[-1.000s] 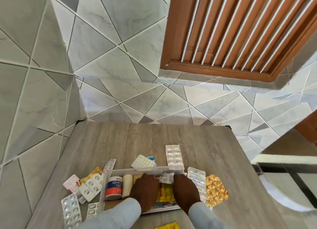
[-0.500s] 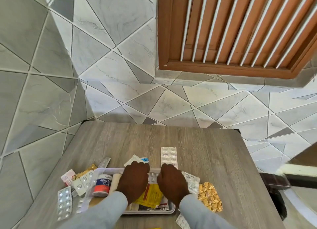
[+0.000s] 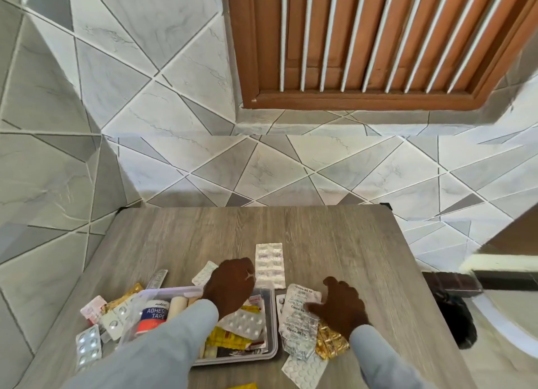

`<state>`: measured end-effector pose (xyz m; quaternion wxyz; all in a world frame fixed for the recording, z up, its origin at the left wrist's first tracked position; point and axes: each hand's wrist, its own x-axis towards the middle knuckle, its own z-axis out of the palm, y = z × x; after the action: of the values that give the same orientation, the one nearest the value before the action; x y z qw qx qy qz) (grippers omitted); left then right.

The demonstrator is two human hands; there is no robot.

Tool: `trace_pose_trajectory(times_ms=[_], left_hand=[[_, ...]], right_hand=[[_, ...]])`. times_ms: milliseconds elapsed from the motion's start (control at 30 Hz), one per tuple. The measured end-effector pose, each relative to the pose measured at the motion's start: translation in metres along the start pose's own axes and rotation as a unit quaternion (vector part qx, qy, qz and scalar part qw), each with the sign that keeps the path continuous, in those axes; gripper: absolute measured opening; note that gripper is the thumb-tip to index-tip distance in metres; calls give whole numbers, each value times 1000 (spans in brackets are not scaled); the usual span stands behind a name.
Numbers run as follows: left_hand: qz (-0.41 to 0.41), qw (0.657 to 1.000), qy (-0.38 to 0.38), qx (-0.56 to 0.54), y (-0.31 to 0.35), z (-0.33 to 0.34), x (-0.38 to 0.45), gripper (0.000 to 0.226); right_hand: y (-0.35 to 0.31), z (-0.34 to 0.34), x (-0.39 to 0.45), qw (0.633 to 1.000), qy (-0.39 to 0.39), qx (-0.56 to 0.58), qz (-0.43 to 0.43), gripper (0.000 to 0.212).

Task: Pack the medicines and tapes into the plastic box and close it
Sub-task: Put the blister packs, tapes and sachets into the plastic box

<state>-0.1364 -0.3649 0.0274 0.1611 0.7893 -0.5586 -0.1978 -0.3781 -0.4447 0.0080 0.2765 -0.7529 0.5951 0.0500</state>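
The clear plastic box (image 3: 272, 330) lies open near the table's front edge. Inside are an adhesive tape roll (image 3: 152, 316), white rolls (image 3: 177, 305), a blister pack (image 3: 244, 324) and yellow sachets (image 3: 227, 339). My left hand (image 3: 230, 286) is curled over the box's far rim, its fingers closed on the edge of a white blister pack (image 3: 203, 273). My right hand (image 3: 342, 308) rests spread on the silver blister strips (image 3: 298, 321) to the right of the box, its thumb lying across them. A gold foil pack (image 3: 330, 345) pokes out under that wrist.
A long white blister strip (image 3: 269, 265) lies beyond the box. A round-pill sheet (image 3: 304, 369) sits at the front right. Left of the box are several loose packs (image 3: 88, 348) and a gold foil (image 3: 125, 297). The wooden table (image 3: 320, 237) stands against a tiled wall.
My right hand has moved out of the box to the right, onto the silver strips. My left hand has stayed at the box's far rim. The view has shifted a little.
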Motion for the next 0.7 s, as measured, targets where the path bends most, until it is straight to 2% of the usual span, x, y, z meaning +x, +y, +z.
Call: trace_pose_trajectory(times_ms=[67,133,200,300,467,600,700], left_hand=[[-31,999,-13,-22,3,4,13,18],[-77,996,-37,-38,6,9,27,33],[-117,991,-61,-33,8,16,40,48],[-140,985,-101,3,9,26,57,64],[-170,976,-134,39,12,40,84,85],[-205,971,-125,10,14,43,101,89],[-227,964,-137,-27,11,46,110,97]], right_hand=[[-2,7,-1,996,-43,-74,-10,107],[-7,17,-1,992,-61,-107,-24,116],[-12,23,0,991,-54,-122,-27,113],[-16,22,5,994,-36,-103,-12,99],[-10,9,14,999,-26,20,14,80],[-2,-8,18,978,-44,202,24,74],[3,-20,20,969,-33,245,17,68]])
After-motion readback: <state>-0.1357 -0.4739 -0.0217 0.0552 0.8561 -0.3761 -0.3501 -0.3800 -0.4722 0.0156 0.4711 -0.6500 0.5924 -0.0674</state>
